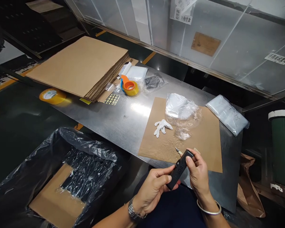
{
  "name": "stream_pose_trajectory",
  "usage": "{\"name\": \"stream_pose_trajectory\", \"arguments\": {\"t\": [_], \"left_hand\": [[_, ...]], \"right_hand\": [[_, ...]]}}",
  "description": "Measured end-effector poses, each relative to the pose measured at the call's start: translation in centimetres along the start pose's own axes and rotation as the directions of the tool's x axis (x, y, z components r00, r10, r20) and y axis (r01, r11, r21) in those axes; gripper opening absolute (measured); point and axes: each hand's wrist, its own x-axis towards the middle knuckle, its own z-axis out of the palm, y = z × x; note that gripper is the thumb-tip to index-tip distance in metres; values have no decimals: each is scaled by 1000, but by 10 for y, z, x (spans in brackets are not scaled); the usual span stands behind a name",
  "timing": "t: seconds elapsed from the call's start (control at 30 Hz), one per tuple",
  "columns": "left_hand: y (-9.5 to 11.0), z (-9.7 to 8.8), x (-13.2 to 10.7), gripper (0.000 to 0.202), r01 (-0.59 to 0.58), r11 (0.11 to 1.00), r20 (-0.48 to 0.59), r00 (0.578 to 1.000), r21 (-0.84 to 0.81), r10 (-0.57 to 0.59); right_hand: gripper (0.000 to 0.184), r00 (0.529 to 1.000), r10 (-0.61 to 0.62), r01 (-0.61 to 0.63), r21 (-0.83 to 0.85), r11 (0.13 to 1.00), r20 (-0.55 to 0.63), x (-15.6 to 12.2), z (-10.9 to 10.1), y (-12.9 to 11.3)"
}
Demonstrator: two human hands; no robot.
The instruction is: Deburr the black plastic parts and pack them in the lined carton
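Note:
Both hands hold one small black oblong device with pale lettering, just above the near edge of the metal table. My left hand pinches its lower end between thumb and fingers; a metal watch is on that wrist. My right hand grips its upper end, with a thin bangle on the wrist. A small knife tip lies on the brown cardboard sheet right behind the device.
On the sheet lie a white glove and crumpled clear bags. A stack of flat cartons, an orange tape dispenser and a yellow tape roll sit at the left. A plastic-lined box stands at lower left.

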Motion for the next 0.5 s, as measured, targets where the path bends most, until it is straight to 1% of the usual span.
{"name": "stream_pose_trajectory", "arguments": {"t": [0.13,0.3,0.43,0.5], "left_hand": [[0,-2,2,34,18,1000,-11,1000,-26,-18],[1,-6,7,34,49,998,-4,999,-34,-49],[-2,-14,18,36,13,1000,-24,1000,-7,-13],[-4,-21,26,36,-2,999,1,1000,-33,2]], "right_hand": [[37,1000,8,-8,-10,1000,13,2,1,4],[34,996,67,-69,42,997,51,11,4,15],[36,993,100,-98,-40,994,67,24,10,27],[36,991,114,-107,-101,989,70,33,14,35]]}}
